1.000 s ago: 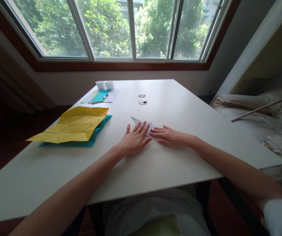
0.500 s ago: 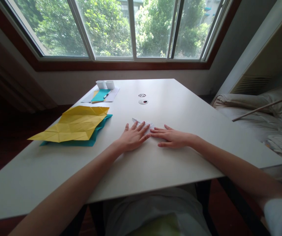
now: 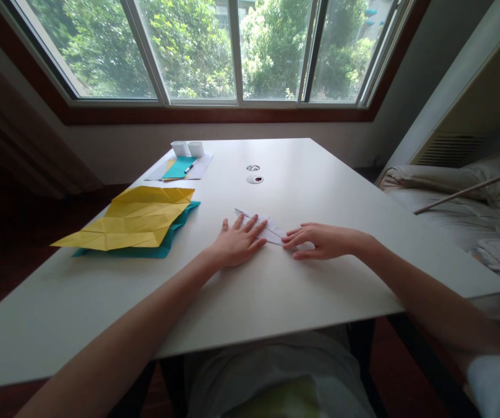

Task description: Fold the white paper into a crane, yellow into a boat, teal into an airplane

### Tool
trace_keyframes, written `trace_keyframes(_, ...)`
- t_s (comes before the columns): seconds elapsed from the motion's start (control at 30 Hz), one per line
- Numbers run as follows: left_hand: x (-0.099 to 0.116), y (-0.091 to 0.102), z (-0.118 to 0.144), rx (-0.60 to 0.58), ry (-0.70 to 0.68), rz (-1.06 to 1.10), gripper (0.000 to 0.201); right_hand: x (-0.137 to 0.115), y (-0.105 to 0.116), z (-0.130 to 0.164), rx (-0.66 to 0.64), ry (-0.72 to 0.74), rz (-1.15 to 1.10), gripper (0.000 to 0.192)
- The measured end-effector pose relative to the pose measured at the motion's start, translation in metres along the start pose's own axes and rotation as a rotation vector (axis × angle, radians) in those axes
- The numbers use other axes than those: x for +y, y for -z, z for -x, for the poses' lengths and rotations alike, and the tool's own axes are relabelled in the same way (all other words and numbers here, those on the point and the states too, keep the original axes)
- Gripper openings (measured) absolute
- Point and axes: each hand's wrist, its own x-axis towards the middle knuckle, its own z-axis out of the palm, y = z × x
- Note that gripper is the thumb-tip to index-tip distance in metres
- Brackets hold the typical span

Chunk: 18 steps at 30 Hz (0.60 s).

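A folded piece of white paper (image 3: 272, 231) lies flat on the white table (image 3: 258, 296), with a pointed tip showing beyond my fingers. Spread over its left part is my left hand (image 3: 240, 242), fingers stretched out and pressing down. My right hand (image 3: 315, 239) rests at the paper's right end, fingertips touching it and the fingers slightly bent and apart. The hands cover parts of the paper, so its full outline is hidden.
To the left, a creased yellow sheet (image 3: 145, 217) lies over a teal sheet (image 3: 162, 251). Farther back are two white cups (image 3: 195, 149), a small teal paper (image 3: 179, 168) and a pen (image 3: 190, 166). Two round table inserts (image 3: 255, 179) sit ahead.
My right hand has slid to the right along the white paper and its fingers have bent, uncovering more of the paper. My left hand has stayed in place.
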Motion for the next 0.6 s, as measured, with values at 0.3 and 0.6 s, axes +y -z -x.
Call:
trace_keyframes(0.3,-0.006,-0.003,0.002,0.042,-0.07,0.093,0.065,-0.002,0.009,0.001,0.171,0.003,0.001,0.03)
trace_keyframes(0.6,-0.009,0.002,0.003,0.122,-0.21,0.016,0.049,0.017,-0.021,-0.014,0.241,0.08,0.121,0.034)
